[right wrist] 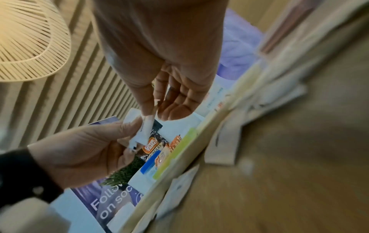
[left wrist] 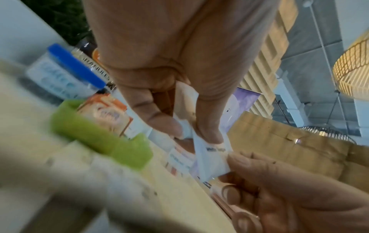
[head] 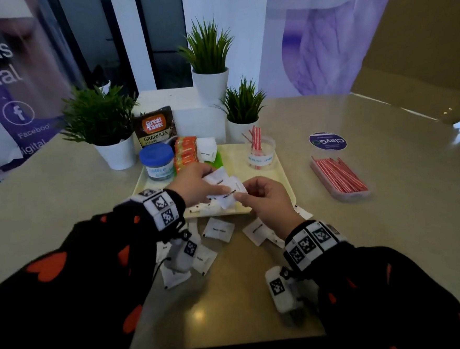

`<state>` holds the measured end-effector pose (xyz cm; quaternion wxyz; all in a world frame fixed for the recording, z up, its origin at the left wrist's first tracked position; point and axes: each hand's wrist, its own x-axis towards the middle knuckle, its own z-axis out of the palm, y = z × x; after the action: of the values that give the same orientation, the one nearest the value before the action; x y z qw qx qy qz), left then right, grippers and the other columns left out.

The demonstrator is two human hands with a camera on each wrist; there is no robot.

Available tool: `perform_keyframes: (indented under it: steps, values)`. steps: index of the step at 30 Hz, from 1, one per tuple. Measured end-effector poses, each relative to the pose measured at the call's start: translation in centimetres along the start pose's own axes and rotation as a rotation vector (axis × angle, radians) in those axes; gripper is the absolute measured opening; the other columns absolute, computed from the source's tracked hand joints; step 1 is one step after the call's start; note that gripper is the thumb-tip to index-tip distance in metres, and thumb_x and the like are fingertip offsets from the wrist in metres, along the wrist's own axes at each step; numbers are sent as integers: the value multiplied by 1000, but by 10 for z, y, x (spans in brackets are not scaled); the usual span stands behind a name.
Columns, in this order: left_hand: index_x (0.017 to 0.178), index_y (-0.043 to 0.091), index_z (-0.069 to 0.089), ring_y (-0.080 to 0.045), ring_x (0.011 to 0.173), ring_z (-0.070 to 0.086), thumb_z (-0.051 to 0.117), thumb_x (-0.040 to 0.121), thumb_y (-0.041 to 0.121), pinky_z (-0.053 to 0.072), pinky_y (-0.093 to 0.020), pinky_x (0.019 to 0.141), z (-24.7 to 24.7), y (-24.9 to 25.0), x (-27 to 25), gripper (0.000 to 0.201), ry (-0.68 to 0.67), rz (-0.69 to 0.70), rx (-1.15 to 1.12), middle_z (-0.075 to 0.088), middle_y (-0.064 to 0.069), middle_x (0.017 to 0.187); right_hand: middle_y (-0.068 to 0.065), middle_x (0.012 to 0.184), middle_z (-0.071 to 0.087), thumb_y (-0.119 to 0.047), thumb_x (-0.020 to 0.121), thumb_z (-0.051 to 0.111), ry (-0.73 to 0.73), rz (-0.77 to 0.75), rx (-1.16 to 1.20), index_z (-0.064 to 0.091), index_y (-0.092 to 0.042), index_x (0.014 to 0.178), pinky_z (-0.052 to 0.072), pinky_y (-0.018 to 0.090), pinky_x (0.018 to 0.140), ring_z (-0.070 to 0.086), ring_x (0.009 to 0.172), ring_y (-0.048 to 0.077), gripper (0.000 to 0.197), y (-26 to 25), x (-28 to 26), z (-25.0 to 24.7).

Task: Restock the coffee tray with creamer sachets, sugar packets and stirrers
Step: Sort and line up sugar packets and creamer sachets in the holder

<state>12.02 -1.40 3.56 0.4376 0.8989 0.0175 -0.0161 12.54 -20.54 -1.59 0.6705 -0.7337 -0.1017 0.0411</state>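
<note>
Over the front of the cream tray (head: 281,181), both hands meet on a small bunch of white sugar packets (head: 224,187). My left hand (head: 210,181) grips the bunch from the left, thumb and fingers curled round the packets (left wrist: 209,160). My right hand (head: 241,196) pinches the front packet (right wrist: 142,132) by its right edge. At the tray's back stands a green holder (head: 218,158) with orange sachets (head: 185,153) and white packets (head: 206,148). A clear cup (head: 260,153) holds a few red-striped stirrers.
Several loose white packets (head: 217,229) lie on the table in front of the tray. A flat box of red stirrers (head: 338,176) sits to the right. A blue-lidded jar (head: 157,161), a coffee bag (head: 156,127) and potted plants (head: 102,123) crowd the back left.
</note>
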Motion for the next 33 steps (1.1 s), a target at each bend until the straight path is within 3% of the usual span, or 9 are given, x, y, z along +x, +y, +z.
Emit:
perform_keyframes:
  steps: [4,7,11,15,19,22,25,29,33]
  values:
    - [88,9,69,-17,67,61,88,73,35,59,-44,68,-28,18,41,36,5,33,194,66,-10,79,4,73,61,-14,85,80,-56,-85,-89,69,-8,89,48,26,65,54,67,12,13,-12,52,8]
    - [84,13,69,-17,65,63,84,79,27,57,-32,57,-42,19,71,22,68,22,205,65,-2,74,7,76,60,-9,83,80,-37,-67,-143,66,-7,82,55,43,75,57,71,19,14,-14,99,13]
    - [105,16,72,-23,94,65,71,87,17,54,-32,81,-55,8,103,18,237,-23,369,71,-3,101,6,73,65,-10,82,81,68,-17,-251,61,-19,70,57,42,79,60,71,21,25,-17,153,24]
    - [118,13,70,-29,108,62,59,92,7,47,-29,85,-65,-8,126,29,273,-84,397,67,-10,118,12,82,73,-17,85,75,76,49,-396,64,-18,71,60,50,81,70,82,31,19,-11,195,47]
    - [118,14,68,-29,111,60,56,93,8,48,-33,91,-69,-25,140,29,307,-134,402,65,-7,121,13,99,71,-16,89,72,45,101,-569,72,-3,96,51,30,80,65,93,27,15,-5,220,70]
    - [111,16,69,-26,105,61,60,92,10,44,-30,82,-71,-37,146,23,314,-164,381,66,-5,115,14,106,72,-13,91,70,35,150,-646,72,-3,101,46,28,76,66,101,30,15,2,228,83]
    - [102,20,74,-21,98,62,72,87,13,50,-33,84,-71,-44,149,17,263,-183,339,69,-2,108,12,98,72,-11,87,72,27,148,-734,73,-4,96,46,27,70,69,96,28,12,4,232,89]
    - [100,23,76,-19,100,63,75,86,13,48,-30,84,-70,-41,162,17,191,-147,329,69,0,111,13,105,70,-9,83,74,45,109,-734,68,-3,102,48,30,76,65,100,29,20,6,234,82]
    - [104,21,78,-18,101,65,71,89,11,45,-24,80,-62,-29,175,19,92,-119,427,72,0,109,14,108,65,0,86,62,84,107,-642,62,-8,103,43,30,77,60,102,32,19,9,229,73]
